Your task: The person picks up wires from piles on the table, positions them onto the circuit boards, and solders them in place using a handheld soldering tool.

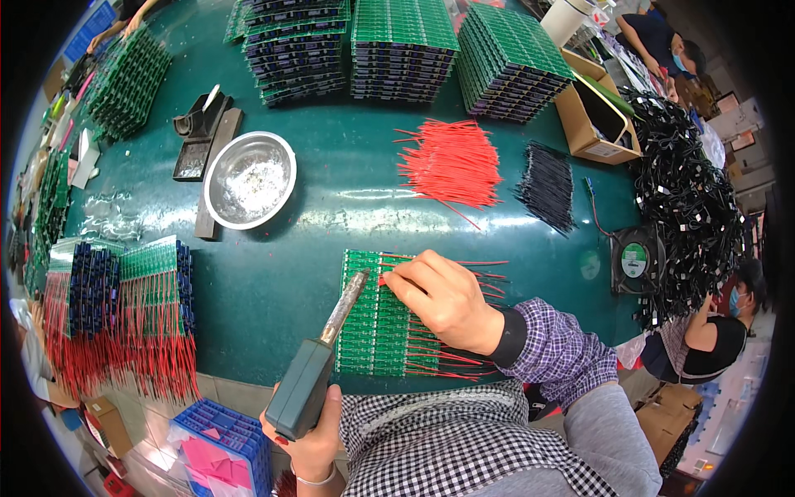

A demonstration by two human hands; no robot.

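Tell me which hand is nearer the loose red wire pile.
Right hand: over the circuit board, this side of the pile. Left hand: farther back, gripping the soldering tool.

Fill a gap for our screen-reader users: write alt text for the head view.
A person's left hand holds a soldering gun, its tip over a green circuit-board panel; the right hand is over wires trailing rightward. Beyond, on a green table, lie a red wire pile, a black wire pile, a metal bowl and stacked circuit boards.
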